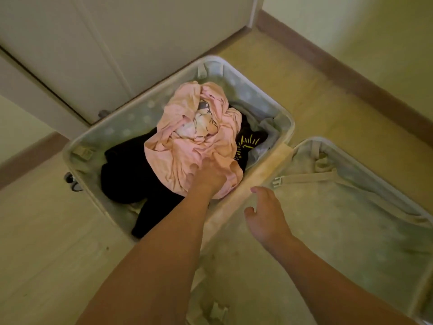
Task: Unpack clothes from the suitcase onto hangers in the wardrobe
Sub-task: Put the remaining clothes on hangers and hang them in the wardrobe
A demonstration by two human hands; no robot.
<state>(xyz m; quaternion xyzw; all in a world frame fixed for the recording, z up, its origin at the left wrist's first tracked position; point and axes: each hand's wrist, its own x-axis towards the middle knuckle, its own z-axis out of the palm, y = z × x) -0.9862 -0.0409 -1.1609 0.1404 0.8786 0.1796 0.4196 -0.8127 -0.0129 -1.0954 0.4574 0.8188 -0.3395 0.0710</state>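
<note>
An open pale suitcase (287,127) lies on the floor. Its left half holds a crumpled pink shirt (187,137) with a printed picture, lying on top of black clothes (126,170); one black piece shows a yellow print (246,144). A grey garment (264,130) is bunched at the right side of that half. My left hand (208,177) reaches into the pile and grips the near edge of the pink shirt. My right hand (267,216) hovers with relaxed fingers over the suitcase's hinge, holding nothing. The right half (351,219) shows only lining and a strap.
White wardrobe doors (117,43) stand shut just behind the suitcase. A brown skirting board (339,71) runs along the right wall. Light wood floor surrounds the case. A suitcase wheel (72,181) sticks out at the left.
</note>
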